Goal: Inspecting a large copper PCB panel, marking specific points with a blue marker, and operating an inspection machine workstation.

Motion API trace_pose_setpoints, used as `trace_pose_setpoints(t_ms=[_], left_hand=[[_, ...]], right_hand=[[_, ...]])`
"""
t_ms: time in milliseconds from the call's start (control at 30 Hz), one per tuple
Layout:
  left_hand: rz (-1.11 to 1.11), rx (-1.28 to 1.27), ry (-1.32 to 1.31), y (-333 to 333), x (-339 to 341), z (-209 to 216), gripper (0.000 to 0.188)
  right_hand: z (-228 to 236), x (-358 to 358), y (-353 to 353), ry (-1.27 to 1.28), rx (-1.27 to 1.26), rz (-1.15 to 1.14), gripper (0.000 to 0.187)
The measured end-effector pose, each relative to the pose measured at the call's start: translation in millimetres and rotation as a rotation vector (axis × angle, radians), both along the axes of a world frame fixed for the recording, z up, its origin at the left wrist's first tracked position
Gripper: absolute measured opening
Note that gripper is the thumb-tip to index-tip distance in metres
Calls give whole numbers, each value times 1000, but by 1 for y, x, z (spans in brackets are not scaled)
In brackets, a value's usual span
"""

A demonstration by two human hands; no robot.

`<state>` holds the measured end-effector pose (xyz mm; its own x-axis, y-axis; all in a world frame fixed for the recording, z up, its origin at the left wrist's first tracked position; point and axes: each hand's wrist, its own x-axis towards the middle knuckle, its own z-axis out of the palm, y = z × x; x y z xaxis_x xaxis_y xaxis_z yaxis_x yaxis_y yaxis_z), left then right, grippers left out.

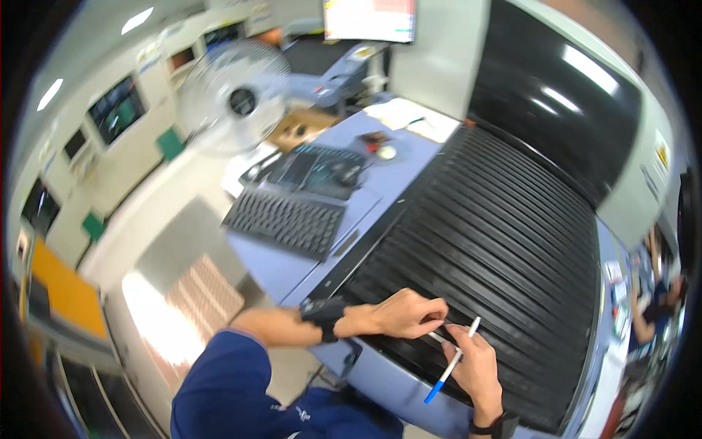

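Note:
My left hand [406,314] is closed in a pinch above the near edge of a black ribbed surface [497,219]. Close beside it, my right hand [475,362] has its fingers wrapped round a slim white marker pen [452,366] with a blue end. The pen slants across the fingers, its blue end pointing down toward me. Between the two hands shows a small thin pale piece [436,336]; its kind is too small to make out. Both hands seem to have their fingertips at it, though the left fingertips are partly hidden.
Left of the ribbed surface, a blue desk holds a black keyboard [285,222] and a mouse [346,173]. A fan [241,101] stands beyond. A dark glossy panel [556,95] rises behind the ribs. Another person [651,314] is at the far right.

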<state>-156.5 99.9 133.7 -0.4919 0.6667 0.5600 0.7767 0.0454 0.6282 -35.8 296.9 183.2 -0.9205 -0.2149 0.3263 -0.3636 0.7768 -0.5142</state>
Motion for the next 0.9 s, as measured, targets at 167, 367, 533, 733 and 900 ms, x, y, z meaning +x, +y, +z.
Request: trace_pose_setpoints(t_ms=[167,367,533,733,900], left_hand=[[-72,51,64,2,2,0,12],[-107,-76,287,2,21,-10,18],[-87,42,370,12,20,-17,12],[-30,53,395,10,20,-19,13],[-11,61,410,7,17,-14,14]], right_hand=[[7,0,-9,-96,52,-94,32],[-14,-26,0,-14,-99,-87,29],[-13,-20,0,-60,-98,-97,28],[-14,-22,7,-79,-89,-114,28],[-17,-23,11,-86,-132,-154,27]])
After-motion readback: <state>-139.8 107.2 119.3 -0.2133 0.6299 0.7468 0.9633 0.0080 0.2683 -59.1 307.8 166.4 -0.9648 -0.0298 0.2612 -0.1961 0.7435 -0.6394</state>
